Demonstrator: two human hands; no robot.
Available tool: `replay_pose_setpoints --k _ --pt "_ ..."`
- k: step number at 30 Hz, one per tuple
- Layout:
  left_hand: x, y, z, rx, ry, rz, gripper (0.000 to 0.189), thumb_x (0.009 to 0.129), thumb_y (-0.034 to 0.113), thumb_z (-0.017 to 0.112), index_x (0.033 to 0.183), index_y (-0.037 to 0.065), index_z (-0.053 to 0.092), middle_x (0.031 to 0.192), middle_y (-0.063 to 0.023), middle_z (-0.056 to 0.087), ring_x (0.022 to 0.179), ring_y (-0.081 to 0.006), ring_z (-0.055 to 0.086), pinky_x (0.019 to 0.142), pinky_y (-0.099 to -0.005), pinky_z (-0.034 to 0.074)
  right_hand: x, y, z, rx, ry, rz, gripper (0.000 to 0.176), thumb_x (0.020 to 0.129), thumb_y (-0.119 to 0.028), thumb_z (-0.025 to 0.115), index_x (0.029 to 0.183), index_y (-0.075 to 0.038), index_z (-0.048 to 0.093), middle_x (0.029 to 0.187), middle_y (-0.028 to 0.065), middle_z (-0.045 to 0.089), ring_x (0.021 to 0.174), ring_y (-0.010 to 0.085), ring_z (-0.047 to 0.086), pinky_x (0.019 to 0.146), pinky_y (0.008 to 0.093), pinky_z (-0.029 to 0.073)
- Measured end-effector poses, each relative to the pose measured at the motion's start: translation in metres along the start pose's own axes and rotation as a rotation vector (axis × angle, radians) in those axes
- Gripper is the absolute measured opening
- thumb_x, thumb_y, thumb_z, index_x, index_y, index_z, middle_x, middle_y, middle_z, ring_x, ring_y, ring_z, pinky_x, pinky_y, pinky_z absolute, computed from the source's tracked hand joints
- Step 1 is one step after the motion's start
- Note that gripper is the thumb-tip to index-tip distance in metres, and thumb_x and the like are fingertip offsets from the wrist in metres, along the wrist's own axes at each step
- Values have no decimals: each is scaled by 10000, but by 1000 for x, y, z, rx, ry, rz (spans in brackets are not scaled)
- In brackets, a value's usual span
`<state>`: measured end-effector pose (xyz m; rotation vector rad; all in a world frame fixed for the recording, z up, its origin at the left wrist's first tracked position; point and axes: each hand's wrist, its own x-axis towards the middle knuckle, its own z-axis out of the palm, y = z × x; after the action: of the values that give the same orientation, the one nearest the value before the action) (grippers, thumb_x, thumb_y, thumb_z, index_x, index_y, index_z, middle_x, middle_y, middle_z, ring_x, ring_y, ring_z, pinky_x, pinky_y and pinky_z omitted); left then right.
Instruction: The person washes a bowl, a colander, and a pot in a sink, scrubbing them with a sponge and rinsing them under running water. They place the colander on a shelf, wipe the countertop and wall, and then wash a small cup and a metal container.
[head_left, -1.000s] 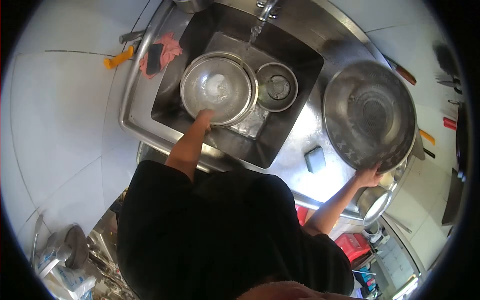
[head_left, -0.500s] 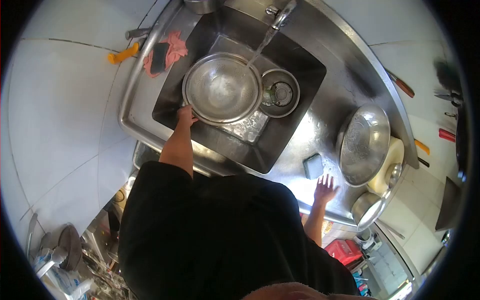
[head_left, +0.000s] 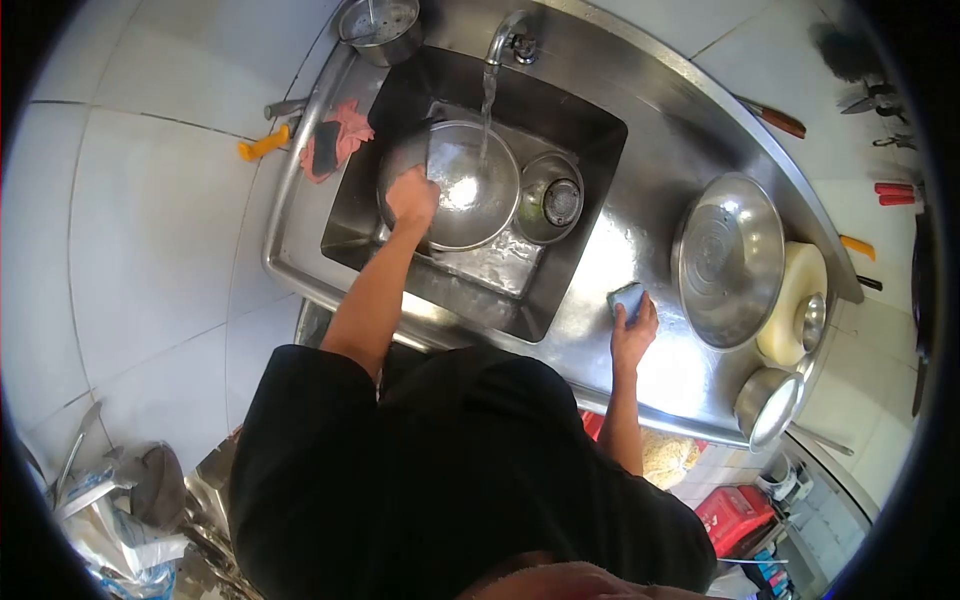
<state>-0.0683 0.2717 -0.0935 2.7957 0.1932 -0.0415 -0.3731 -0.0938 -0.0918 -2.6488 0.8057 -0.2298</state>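
My left hand [head_left: 413, 197] is closed over the left side of a round metal basin [head_left: 470, 215] in the sink. It grips what looks like a flat metal blade [head_left: 408, 155] with one straight edge; its handle is hidden in the fist. Water runs from the tap [head_left: 508, 38] into the basin. A smaller metal bowl [head_left: 535, 222] with a round strainer-like piece [head_left: 562, 203] stands to the basin's right. On the steel counter, my right hand [head_left: 633, 330] has its thumb and fingers around a grey-green sponge [head_left: 626, 297].
A pink cloth [head_left: 350, 125] with a dark pad lies on the sink's left ledge, below a metal pot [head_left: 383, 35]. At the right stand a large metal basin [head_left: 735, 265], a yellowish round block [head_left: 795, 300] and a small metal bowl [head_left: 768, 405]. Knives hang along the wall.
My left hand has left the basin's outer rim and risen over the basin with the flat metal blade. My right hand has moved up and left from the bare counter and closed on the sponge.
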Motion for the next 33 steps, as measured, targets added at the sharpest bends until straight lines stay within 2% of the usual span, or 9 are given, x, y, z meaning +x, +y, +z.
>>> replay_pose_setpoints --k 4,11,15,18,21,24,29,31,33 --pt "16 -5 -18 103 114 547 164 715 91 622 858 108 702 892 -139 655 882 -340 642 793 -483 520 -2 -9 -4 0 -30 -29 713 798 -297 735 1395 -15 465 1331 241 516 1200 427 484 1018 509 381" --pt "43 7 -94 -32 324 651 175 739 11 600 856 87 706 1069 -100 664 1037 -333 604 784 -438 544 -4 -36 -4 51 -114 84 736 754 -192 739 1414 -32 457 1251 225 545 1163 384 514 1034 479 359" --pt "53 -13 -119 -183 358 406 330 733 -35 559 1034 47 667 1174 -198 660 1008 -359 646 861 -432 511 23 -68 17 599 -35 203 667 800 -182 721 1395 -8 474 1198 215 583 1116 327 565 1003 435 408" --pt "52 -29 -129 -334 244 199 488 718 -32 553 1193 50 633 1047 -270 661 929 -441 634 837 -422 507 60 -156 -8 865 -247 249 587 809 -151 716 1326 31 507 1179 203 616 1052 287 600 933 372 465" --pt "46 -82 -74 -647 -46 -42 529 706 -78 518 1223 -4 597 843 -130 638 724 -249 602 681 -350 493 97 -214 18 852 -218 -65 567 788 -139 718 1300 0 520 1125 205 626 1020 293 614 905 374 476" --pt "5 -83 -45 -1014 -155 -350 364 678 -96 532 1021 -52 648 822 -88 659 708 -185 605 666 -331 502 143 -260 51 805 -398 -54 595 767 -160 741 1304 -47 513 1136 220 621 1056 323 610 922 394 472" --pt "-53 -50 -38 -1414 -231 -590 395 691 -155 530 1053 -25 618 856 -70 611 743 -183 576 693 -311 490 202 -296 145 201 -189 -242 562 773 -221 754 1278 -105 537 1278 225 560 1200 381 517 1022 475 414" --pt "-60 -36 -28 -1475 -240 -611 424 671 -171 549 1063 -19 611 872 -68 613 746 -185 573 702 -316 491 169 -317 226 248 67 -386 510 787 -181 729 1266 -114 566 1301 220 543 1182 388 518 1031 484 404" --pt "-44 -35 -18 -1513 -214 -644 444 666 -175 539 1076 -21 614 881 -59 620 744 -174 573 698 -299 486 121 -349 227 690 -224 -437 362 778 -189 747 1098 -43 661 1150 185 638 1146 384 556 1008 472 425"
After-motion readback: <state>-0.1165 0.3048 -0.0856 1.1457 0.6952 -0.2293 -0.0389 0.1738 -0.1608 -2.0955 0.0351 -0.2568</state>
